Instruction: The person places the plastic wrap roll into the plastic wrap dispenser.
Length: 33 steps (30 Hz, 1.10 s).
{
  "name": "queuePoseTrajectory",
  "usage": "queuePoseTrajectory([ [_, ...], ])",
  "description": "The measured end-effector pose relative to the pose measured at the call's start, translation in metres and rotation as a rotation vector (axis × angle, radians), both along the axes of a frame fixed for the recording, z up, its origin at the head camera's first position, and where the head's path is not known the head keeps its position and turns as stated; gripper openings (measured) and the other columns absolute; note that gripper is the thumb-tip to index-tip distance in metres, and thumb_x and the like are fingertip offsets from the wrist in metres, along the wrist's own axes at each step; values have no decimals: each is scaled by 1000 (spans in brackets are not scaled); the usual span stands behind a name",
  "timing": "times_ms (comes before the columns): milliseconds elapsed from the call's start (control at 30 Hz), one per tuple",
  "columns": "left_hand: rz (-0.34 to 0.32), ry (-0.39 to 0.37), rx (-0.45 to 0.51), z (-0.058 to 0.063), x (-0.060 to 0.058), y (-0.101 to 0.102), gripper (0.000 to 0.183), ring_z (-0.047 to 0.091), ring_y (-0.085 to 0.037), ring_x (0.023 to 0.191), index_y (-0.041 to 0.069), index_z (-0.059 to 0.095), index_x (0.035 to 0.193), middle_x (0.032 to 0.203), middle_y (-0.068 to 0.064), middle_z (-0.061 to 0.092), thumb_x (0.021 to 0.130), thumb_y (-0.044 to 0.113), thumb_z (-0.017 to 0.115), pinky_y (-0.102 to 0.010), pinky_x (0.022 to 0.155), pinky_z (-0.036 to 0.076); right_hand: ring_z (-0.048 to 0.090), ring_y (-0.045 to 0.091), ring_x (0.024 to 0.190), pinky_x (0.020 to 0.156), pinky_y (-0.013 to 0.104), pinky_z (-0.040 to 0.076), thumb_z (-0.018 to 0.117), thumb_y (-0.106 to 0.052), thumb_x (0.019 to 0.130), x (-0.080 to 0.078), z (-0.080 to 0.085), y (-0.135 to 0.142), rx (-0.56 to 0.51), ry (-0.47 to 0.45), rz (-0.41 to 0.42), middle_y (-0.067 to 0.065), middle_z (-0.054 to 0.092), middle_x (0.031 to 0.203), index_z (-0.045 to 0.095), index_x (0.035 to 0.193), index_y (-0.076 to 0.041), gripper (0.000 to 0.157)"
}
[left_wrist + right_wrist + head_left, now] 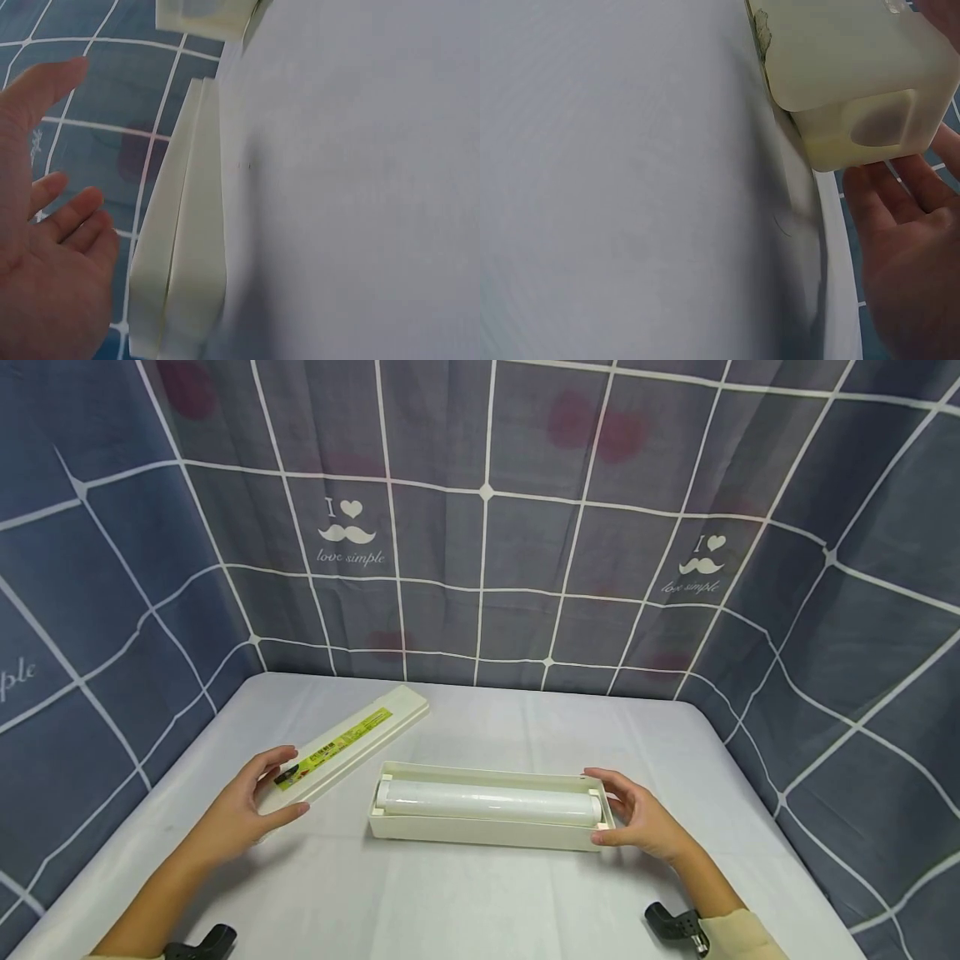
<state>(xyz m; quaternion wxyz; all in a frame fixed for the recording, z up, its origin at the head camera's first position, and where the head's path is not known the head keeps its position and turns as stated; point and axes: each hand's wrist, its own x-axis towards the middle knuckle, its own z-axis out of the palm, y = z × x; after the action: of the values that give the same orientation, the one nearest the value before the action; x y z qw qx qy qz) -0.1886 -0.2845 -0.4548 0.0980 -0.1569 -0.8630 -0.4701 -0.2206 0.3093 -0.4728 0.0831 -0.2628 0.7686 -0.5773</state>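
A long cream plastic box (480,832) lies on the white table, uncovered, with a roll of clear-wrapped white film (487,802) inside. My right hand (645,818) holds its right end, thumb at the near corner and index finger at the far one. In the right wrist view, fingertips reach the box's end wall (832,150), which has a rounded opening. The matching lid (405,703), with a yellow-green printed label (337,747), lies slanted to the left. My left hand (240,810) is around the lid's near end, its thumb and fingers spread apart.
The white tablecloth (480,910) spreads under everything. Dark grid-patterned curtains (442,535) stand behind the table and along both sides. A black wrist mount (675,922) sits at the right forearm, another black mount (202,943) at the left.
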Motion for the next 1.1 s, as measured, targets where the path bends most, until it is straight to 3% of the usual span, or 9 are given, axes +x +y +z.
queuePoseTrajectory([
  [100, 26, -5, -12, 0, 1, -6, 83, 32, 23, 127, 4, 40, 151, 151, -20, 41, 82, 15, 87, 6, 102, 27, 59, 5, 124, 104, 18, 50, 86, 4, 74, 0, 1, 0, 0, -4, -3, 35, 45, 146, 35, 152, 9, 93],
  [300, 63, -26, -29, 1, 3, -17, 85, 30, 24, 125, 6, 39, 152, 152, -21, 39, 83, 16, 86, 6, 99, 27, 58, 4, 124, 105, 16, 48, 87, 3, 74, -2, 1, 1, 11, -2, -10, 32, 47, 145, 34, 152, 9, 95],
  [467, 97, -52, -90, 3, 4, -24, 87, 43, 11, 115, 6, 38, 153, 151, -22, 42, 82, 20, 87, -5, 84, 38, 58, 5, 126, 105, 15, 48, 87, 2, 74, -3, 1, 3, 14, -2, -12, 32, 46, 146, 32, 153, 9, 97],
  [633, 115, -68, -160, 2, 4, -28, 90, 47, 1, 103, 3, 39, 152, 149, -25, 43, 79, 20, 90, -13, 75, 43, 57, 6, 128, 106, 14, 47, 87, 1, 74, -3, 3, 4, 19, -10, -19, 32, 46, 148, 31, 154, 9, 98],
  [867, 140, -35, -235, -4, 0, -38, 93, 39, 10, 110, 5, 43, 150, 146, -25, 48, 73, 24, 93, -12, 78, 35, 56, 5, 128, 106, 13, 46, 87, 0, 74, -3, 5, 3, 30, -33, -30, 31, 45, 149, 30, 155, 8, 99],
  [1100, 112, -58, -231, -10, -7, -50, 97, 33, 16, 114, 3, 41, 151, 146, -28, 47, 71, 21, 94, -9, 80, 32, 57, 2, 125, 105, 13, 46, 88, 0, 73, -6, 6, 0, 38, -48, -44, 33, 47, 146, 31, 154, 9, 99],
])
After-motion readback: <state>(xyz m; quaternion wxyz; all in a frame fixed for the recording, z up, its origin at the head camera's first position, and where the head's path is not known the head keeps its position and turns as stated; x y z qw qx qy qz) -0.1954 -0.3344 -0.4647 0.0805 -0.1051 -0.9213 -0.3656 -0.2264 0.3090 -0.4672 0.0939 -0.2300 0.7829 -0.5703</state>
